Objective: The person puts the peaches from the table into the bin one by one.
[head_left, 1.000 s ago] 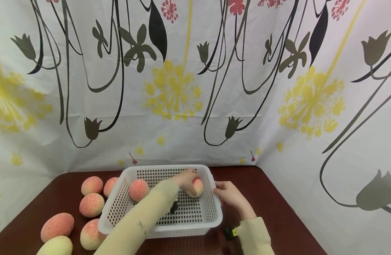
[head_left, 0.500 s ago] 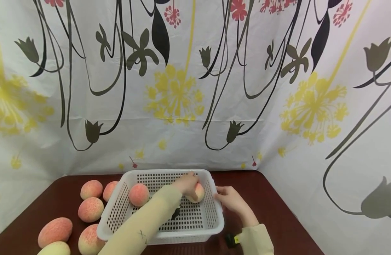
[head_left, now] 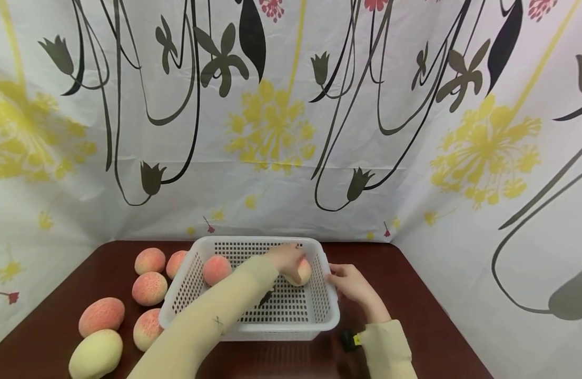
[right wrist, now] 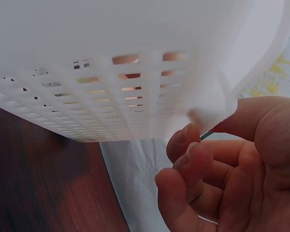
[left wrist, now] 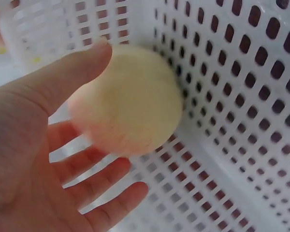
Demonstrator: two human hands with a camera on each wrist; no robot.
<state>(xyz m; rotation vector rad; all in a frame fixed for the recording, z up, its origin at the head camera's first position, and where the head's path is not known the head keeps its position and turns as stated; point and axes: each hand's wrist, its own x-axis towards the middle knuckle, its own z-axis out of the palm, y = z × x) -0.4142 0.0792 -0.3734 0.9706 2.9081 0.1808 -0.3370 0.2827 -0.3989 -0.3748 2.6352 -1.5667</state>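
A white perforated plastic basket [head_left: 257,327] stands on the dark table. My left hand [head_left: 287,259] reaches over a pink-and-cream peach [head_left: 304,271] at the basket's right end. The left wrist view has this peach [left wrist: 130,101] near a corner, the thumb at its upper side and the other fingers [left wrist: 118,208] spread beside and below it. Another peach [head_left: 217,270] lies in the basket's left part. Outside the right end, my right hand [head_left: 354,284] holds the basket's rim; in the right wrist view its fingers [right wrist: 195,159] curl under the rim edge.
Left of the basket several loose peaches lie on the table, among them a reddish one [head_left: 101,317] and a pale yellow one [head_left: 96,353]. Behind rises a flower-printed white sheet [head_left: 272,205]. The dark tabletop [head_left: 414,316] continues right of the right hand.
The whole head view has shifted slightly. Both hands keep much the same places, the left over the peach and the right at the basket's rim.
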